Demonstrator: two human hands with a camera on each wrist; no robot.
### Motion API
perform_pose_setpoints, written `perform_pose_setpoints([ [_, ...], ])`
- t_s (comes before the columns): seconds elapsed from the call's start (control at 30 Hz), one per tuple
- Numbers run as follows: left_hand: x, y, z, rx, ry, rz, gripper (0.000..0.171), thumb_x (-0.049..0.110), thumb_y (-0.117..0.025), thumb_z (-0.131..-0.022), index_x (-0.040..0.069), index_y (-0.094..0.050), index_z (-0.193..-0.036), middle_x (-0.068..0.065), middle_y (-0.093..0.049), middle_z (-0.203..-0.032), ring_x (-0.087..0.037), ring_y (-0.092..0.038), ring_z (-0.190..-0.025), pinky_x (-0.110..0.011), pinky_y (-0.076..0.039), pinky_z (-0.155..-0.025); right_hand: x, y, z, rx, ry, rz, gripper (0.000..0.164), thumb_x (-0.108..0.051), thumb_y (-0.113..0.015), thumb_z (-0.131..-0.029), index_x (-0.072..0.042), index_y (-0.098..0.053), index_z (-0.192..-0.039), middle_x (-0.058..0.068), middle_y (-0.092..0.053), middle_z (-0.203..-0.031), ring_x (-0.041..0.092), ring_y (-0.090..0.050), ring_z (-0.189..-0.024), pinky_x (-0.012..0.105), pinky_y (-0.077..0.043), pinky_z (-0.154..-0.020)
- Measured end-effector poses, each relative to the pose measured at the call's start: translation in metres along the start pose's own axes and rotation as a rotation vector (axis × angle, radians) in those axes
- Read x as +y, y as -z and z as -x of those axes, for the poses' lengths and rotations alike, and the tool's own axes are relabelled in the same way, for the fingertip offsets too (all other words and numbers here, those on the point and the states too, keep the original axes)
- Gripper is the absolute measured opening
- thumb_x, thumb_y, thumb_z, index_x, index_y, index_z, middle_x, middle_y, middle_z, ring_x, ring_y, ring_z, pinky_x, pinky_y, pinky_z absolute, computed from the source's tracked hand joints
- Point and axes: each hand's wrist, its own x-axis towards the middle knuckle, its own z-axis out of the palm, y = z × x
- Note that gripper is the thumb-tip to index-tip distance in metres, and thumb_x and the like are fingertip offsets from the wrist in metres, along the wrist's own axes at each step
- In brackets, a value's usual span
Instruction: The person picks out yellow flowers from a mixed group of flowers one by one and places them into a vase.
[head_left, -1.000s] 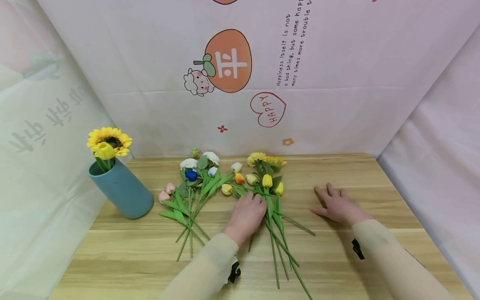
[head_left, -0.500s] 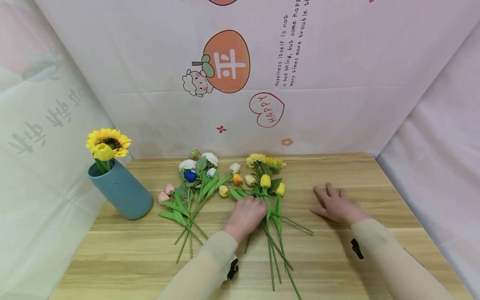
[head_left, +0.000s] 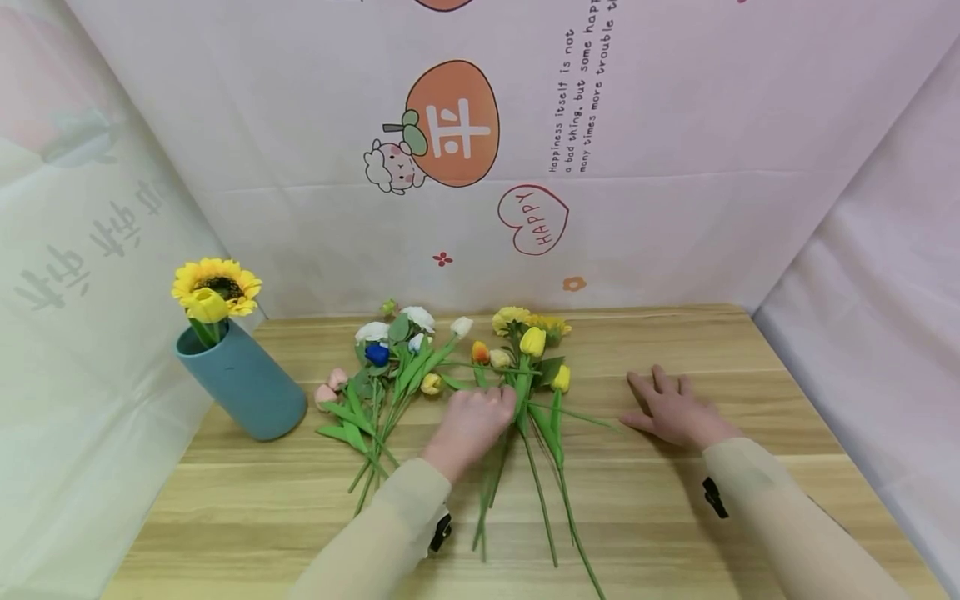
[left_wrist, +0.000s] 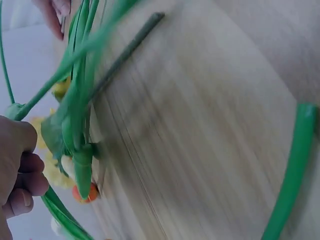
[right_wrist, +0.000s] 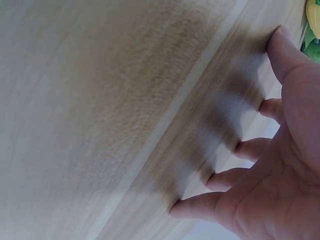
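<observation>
Along the left edge of the table (head_left: 652,517), toward its far left corner, stands the blue vase (head_left: 251,387) with a sunflower (head_left: 238,275) and a yellow tulip (head_left: 207,305) in it. Between vase and near edge, wood shows; next come pink buds (head_left: 327,394), a blue bloom (head_left: 378,354) and white blooms (head_left: 418,318), their heads toward the far edge. Yellow flowers (head_left: 512,318) lie right of centre, heads also near the far edge, and one long stem of that group trails to the near edge. A band of bare wood runs from them to the right edge, crossed by the right arm. The left hand (head_left: 471,423), at mid-table, has its fingers curled tight around green stems (left_wrist: 62,215); which blooms these carry cannot be told. The orange tulip (head_left: 480,352) sits just beyond its knuckles. The right hand (head_left: 671,410), toward the right edge, is spread wide, fingertips on the wood and holding nothing. Compared with half a second ago, the left hand has shifted leftward, the pale yellow tulip (head_left: 431,384) and the white tulip (head_left: 461,327) have slid left too, and several stem ends now lie below that hand; the right hand and vase are unchanged.
</observation>
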Motion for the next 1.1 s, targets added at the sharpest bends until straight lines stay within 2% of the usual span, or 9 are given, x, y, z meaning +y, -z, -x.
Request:
perform_pose_setpoints([
  [0.13, -0.008, -0.004, 0.007, -0.062, 0.029, 0.036, 0.026, 0.015, -0.071, -0.087, 0.015, -0.064, -0.112, 0.001, -0.068, -0.078, -0.010, -0.047, -0.045, -0.023, -0.040, -0.036, 0.000, -0.001, -0.001, -0.002, 0.001, 0.008, 0.083, -0.066, -0.043, -0.093, -0.014, -0.019, -0.153, 0.034, -0.012, -0.152, 0.065, -0.010, -0.129, 0.085, -0.024, -0.085],
  [0.23, -0.012, -0.011, 0.012, -0.094, 0.030, 0.096, 0.029, 0.015, -0.070, -0.087, 0.017, -0.063, -0.115, 0.000, -0.071, -0.091, -0.011, -0.052, -0.050, -0.024, -0.042, -0.038, 0.001, -0.002, 0.000, 0.001, 0.001, 0.009, 0.083, -0.065, -0.043, -0.093, -0.013, -0.019, -0.153, 0.035, -0.012, -0.152, 0.065, -0.010, -0.129, 0.086, -0.024, -0.085],
  [0.33, -0.016, -0.016, 0.019, -0.120, 0.035, 0.170, 0.026, 0.015, -0.069, -0.088, 0.017, -0.062, -0.113, -0.001, -0.070, -0.096, -0.012, -0.056, -0.056, -0.025, -0.046, -0.041, 0.000, -0.002, 0.000, 0.003, -0.001, 0.006, 0.082, -0.065, -0.043, -0.094, -0.013, -0.019, -0.153, 0.035, -0.011, -0.152, 0.065, -0.010, -0.129, 0.086, -0.023, -0.085],
  [0.47, -0.020, -0.012, 0.028, -0.121, 0.104, 0.273, 0.017, 0.019, -0.066, -0.090, 0.015, -0.064, -0.106, -0.001, -0.069, -0.090, -0.014, -0.058, -0.059, -0.027, -0.049, -0.045, 0.000, -0.002, 0.000, 0.015, 0.004, 0.013, 0.082, -0.065, -0.043, -0.094, -0.012, -0.020, -0.152, 0.036, -0.013, -0.151, 0.065, -0.011, -0.128, 0.086, -0.024, -0.083],
  [0.57, -0.022, -0.003, 0.035, -0.121, 0.164, 0.333, 0.011, 0.022, -0.063, -0.090, 0.014, -0.065, -0.097, -0.001, -0.066, -0.085, -0.012, -0.054, -0.053, -0.026, -0.046, -0.042, 0.000, -0.003, 0.000, 0.020, 0.007, 0.013, 0.082, -0.065, -0.043, -0.094, -0.012, -0.019, -0.153, 0.035, -0.012, -0.151, 0.066, -0.011, -0.128, 0.087, -0.024, -0.082],
  [0.6, -0.021, -0.001, 0.037, -0.133, 0.176, 0.342, 0.008, 0.023, -0.062, -0.091, 0.015, -0.065, -0.092, 0.000, -0.064, -0.081, -0.011, -0.051, -0.051, -0.025, -0.044, -0.041, 0.000, -0.003, 0.000, 0.020, 0.008, 0.014, 0.083, -0.065, -0.042, -0.094, -0.012, -0.019, -0.153, 0.036, -0.012, -0.151, 0.066, -0.010, -0.128, 0.087, -0.024, -0.081],
  [0.7, -0.018, 0.005, 0.045, -0.215, 0.197, 0.415, 0.020, 0.031, -0.063, -0.091, 0.017, -0.059, -0.077, 0.005, -0.055, -0.068, -0.008, -0.042, -0.046, -0.024, -0.037, -0.038, 0.001, -0.003, 0.000, 0.015, 0.008, 0.010, 0.082, -0.065, -0.042, -0.094, -0.013, -0.017, -0.153, 0.035, -0.011, -0.152, 0.066, -0.009, -0.128, 0.087, -0.023, -0.081],
  [0.83, -0.010, 0.005, 0.053, -0.313, 0.218, 0.517, 0.025, 0.034, -0.069, -0.088, 0.019, -0.056, -0.071, 0.008, -0.051, -0.062, -0.006, -0.042, -0.047, -0.024, -0.038, -0.040, 0.002, -0.003, -0.002, 0.015, 0.010, 0.005, 0.082, -0.064, -0.042, -0.094, -0.012, -0.017, -0.153, 0.036, -0.010, -0.151, 0.066, -0.009, -0.128, 0.088, -0.023, -0.081],
  [1.1, 0.002, -0.003, 0.054, -0.312, 0.263, 0.634, 0.010, 0.023, -0.068, -0.090, 0.016, -0.064, -0.083, 0.007, -0.060, -0.065, -0.006, -0.047, -0.050, -0.023, -0.044, -0.044, 0.001, -0.004, -0.003, 0.014, 0.007, 0.020, 0.082, -0.064, -0.043, -0.094, -0.012, -0.017, -0.153, 0.035, -0.011, -0.151, 0.066, -0.009, -0.128, 0.087, -0.024, -0.081],
])
